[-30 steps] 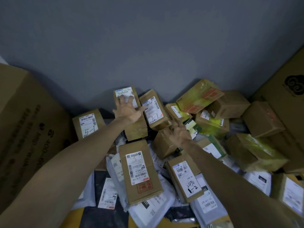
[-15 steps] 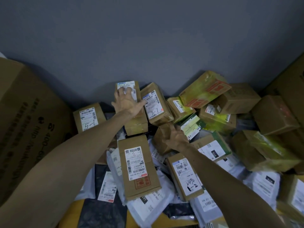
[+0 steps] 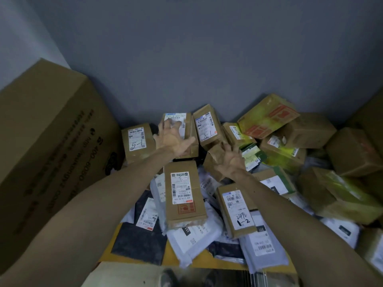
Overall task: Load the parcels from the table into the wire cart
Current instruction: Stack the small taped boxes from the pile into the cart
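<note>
A heap of taped brown parcels and grey mailer bags lies against a grey wall. My left hand [image 3: 173, 138] reaches to the back and grips an upright brown box with a white label [image 3: 187, 141], fingers spread and bent over the label, thumb at its right edge. My right hand [image 3: 230, 161] curls over a small plain brown box [image 3: 212, 162] in the middle of the heap. Nearer lie a flat box marked 3 [image 3: 184, 195] and one marked 1-2 [image 3: 236, 212]. No wire cart shows.
A very large carton [image 3: 51, 152] walls off the left side, and another big carton [image 3: 373, 121] stands at the right edge. Yellow-stained boxes [image 3: 267, 117] pile up at the back right. Grey mailer bags [image 3: 192, 239] lie at the front.
Both hands stay on the same two boxes. The right hand's fingers have curled further over the small box. The camera has tilted, so the heap sits lower in view.
</note>
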